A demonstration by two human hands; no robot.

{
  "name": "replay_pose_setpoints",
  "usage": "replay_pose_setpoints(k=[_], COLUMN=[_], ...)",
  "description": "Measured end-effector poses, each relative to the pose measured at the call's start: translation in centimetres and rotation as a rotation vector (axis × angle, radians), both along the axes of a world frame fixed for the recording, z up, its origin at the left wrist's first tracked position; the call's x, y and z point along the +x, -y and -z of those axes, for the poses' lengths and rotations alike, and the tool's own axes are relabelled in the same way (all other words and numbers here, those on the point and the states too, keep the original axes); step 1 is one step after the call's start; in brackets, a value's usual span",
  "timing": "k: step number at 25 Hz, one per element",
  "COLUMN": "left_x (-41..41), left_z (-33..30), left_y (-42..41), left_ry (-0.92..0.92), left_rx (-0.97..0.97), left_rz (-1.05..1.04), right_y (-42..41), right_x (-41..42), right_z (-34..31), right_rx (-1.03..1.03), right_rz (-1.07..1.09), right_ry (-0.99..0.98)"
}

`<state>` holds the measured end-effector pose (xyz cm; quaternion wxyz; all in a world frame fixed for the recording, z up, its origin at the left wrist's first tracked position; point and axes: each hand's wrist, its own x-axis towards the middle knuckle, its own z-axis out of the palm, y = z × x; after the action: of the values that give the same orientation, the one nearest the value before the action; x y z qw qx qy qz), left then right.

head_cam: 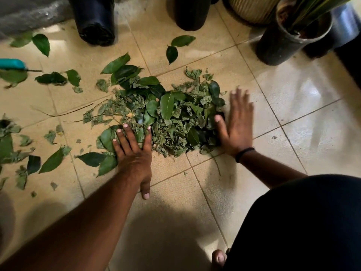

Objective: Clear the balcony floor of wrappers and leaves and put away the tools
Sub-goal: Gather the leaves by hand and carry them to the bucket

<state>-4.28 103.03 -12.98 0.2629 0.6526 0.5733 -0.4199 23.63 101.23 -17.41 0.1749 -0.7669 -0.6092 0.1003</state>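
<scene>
A dark-clothed knee (304,222) fills the near right corner, with a bare toe (218,258) on the floor (175,222) just beside it. Ahead of these, both forearms reach out over the beige tiles.

The left hand (132,153) lies flat, palm down, fingers straight and spread, its fingertips pressing on the near left edge of the leaf pile (168,112). The thumb points back toward the body. The right hand (236,124) is also flat and opened out, fingers straight though blurred, its thumb side against the right edge of the pile. A black band (244,153) circles the right wrist. Neither hand grips anything.

The pile sits between the two hands and just beyond them, a heap of whole green leaves mixed with crumpled dry bits. Loose leaves (52,161) lie scattered left of the left hand, and two more leaves (175,47) rest well beyond the pile. A thin twig (64,112) lies beyond the left hand, left of the pile. Far left, a teal handle (13,64) shows at the frame edge.

Beyond the hands stand a black bag (93,20), a black pot (191,14), a ribbed cream pot (252,8) and, beyond the right hand, a dark planter (283,44).
</scene>
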Motion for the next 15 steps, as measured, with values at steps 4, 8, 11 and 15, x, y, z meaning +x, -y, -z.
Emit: replay_pose_setpoints(k=[4,8,11,15], left_x=[-0.2,-0.3,0.1,0.3], left_z=[0.2,-0.1,-0.3,-0.5], left_y=[0.1,0.1,0.2,0.0], left_ry=[-0.003,0.013,0.006,0.016], left_rx=[-0.039,-0.063,-0.066,-0.070], left_rz=[-0.010,-0.007,-0.006,-0.002], right_y=[2.8,3.2,1.5,-3.0], right_x=[7.4,3.5,-2.4,-2.7], right_z=[0.6,1.2,1.1,0.1], right_rx=[-0.138,-0.270,-0.201,0.015], right_rz=[0.459,0.248,-0.100,-0.058], right_ry=[0.008,0.057,-0.145,-0.369])
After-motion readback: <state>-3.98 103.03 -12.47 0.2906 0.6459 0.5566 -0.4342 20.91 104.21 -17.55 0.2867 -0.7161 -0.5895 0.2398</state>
